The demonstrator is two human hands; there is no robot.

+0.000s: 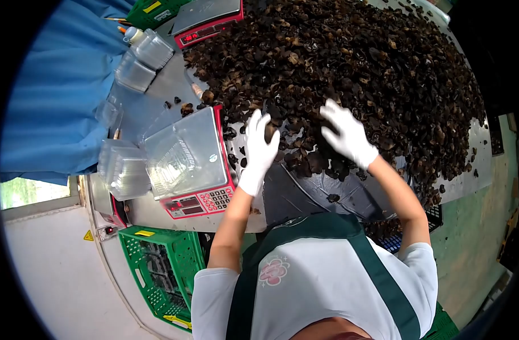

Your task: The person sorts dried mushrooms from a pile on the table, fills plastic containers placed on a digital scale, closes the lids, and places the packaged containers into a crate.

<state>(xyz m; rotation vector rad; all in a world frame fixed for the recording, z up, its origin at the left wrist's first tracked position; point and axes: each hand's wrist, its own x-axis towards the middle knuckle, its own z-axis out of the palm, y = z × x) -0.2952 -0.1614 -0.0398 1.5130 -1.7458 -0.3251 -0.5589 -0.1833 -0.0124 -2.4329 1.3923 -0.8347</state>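
Observation:
A large heap of dark wood ear mushrooms (pixel 350 68) covers much of the metal table. My left hand (pixel 260 148), in a white glove, is at the near edge of the heap beside the scale. Its thumb and fingers are apart, with a brownish mushroom piece showing between them; I see no grip on it. My right hand (pixel 347 136), also gloved in white, reaches over the heap with its fingers spread. Left of my left hand, a clear plastic container (pixel 171 161) rests on the plate of a red-sided weighing scale (pixel 198 203).
Stacked clear containers (pixel 123 170) stand left of the scale, with more container stacks (pixel 143 61) farther back. A second red scale (pixel 208 31) stands behind. Green crates (pixel 183 266) sit below the table's left side. A blue curtain (pixel 61 96) hangs at the left.

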